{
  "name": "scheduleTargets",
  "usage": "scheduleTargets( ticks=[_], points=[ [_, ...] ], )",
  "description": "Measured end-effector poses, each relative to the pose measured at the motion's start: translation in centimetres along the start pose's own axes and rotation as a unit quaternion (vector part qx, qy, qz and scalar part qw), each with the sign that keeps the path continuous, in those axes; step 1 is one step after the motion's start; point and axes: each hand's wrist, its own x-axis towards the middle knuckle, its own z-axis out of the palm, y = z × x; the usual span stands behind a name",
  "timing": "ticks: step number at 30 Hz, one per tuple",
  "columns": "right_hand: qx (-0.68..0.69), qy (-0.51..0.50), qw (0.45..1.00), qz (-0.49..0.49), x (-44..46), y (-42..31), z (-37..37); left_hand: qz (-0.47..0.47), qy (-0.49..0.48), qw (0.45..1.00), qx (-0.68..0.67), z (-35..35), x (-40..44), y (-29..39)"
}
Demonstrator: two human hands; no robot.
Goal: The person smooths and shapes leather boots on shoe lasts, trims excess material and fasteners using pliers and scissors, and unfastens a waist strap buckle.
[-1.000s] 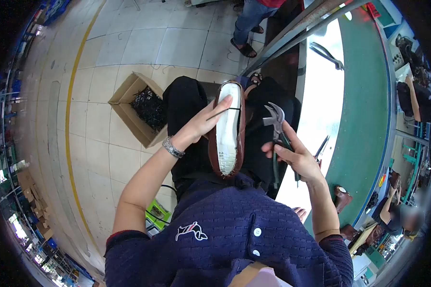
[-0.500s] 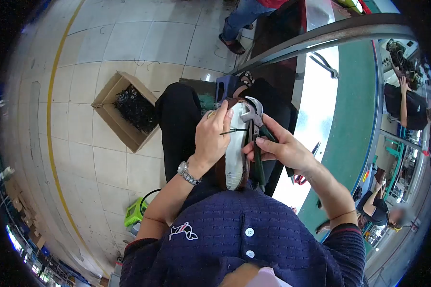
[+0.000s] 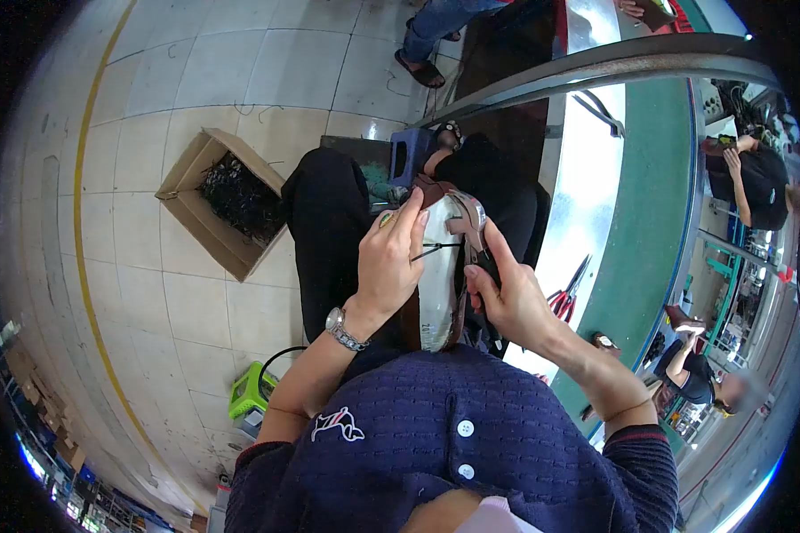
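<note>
A brown shoe (image 3: 437, 293) with a pale, whitish underside facing up lies lengthwise over my lap, its toe end away from me. My left hand (image 3: 389, 266) grips its left side near the toe, fingers over the rim. A thin black strip (image 3: 439, 246) crosses the underside beside my fingertips. In my right hand (image 3: 517, 302) are metal pliers (image 3: 468, 218) with dark handles, fingers wrapped round them. Their head lies at the shoe's right edge near the toe; whether the jaws bite on anything cannot be made out.
On the floor at left stands a cardboard box (image 3: 182, 200) of black scraps. A green bench (image 3: 653, 222) runs along my right, with red-handled pliers (image 3: 567, 293) on its metal edge. A metal rail (image 3: 596, 75) crosses ahead. A blue plastic stool (image 3: 409, 151) and other people are nearby.
My right hand has turned and closed further round the pliers, whose handles are now mostly covered. The pliers' head has tipped down to the shoe's edge. My left hand keeps its hold.
</note>
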Motion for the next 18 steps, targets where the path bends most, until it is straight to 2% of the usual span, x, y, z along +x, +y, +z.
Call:
scheduleTargets(
  ticks=[4, 8, 11, 14, 17, 18],
  points=[
    [-0.017, 0.015, 0.999, -0.033, -0.2, 0.8, 0.2, 0.004, 0.001, 0.999, -0.042, -0.4, 0.4, 0.9],
    [-0.108, -0.01, 0.994, -0.02, -0.6, 0.2, -0.9, 0.058, -0.046, 0.997, 0.02, -0.9, 0.4, 0.5],
    [-0.09, -0.048, 0.995, 0.006, -0.3, -0.4, -2.0, 0.079, -0.064, 0.994, 0.044, -1.1, 0.8, 0.3],
    [-0.033, -0.076, 0.996, -0.038, -0.2, 0.0, -3.5, 0.082, -0.092, 0.991, 0.061, -1.2, 0.7, 0.4],
    [0.173, -0.09, 0.981, 0.018, -0.6, 0.9, -3.4, 0.08, -0.104, 0.989, 0.065, -1.4, 0.6, 0.4],
    [0.2, -0.091, 0.975, 0.04, -0.9, 0.5, -3.6, 0.085, -0.102, 0.989, 0.067, -1.5, 0.6, 0.3]
  ],
)
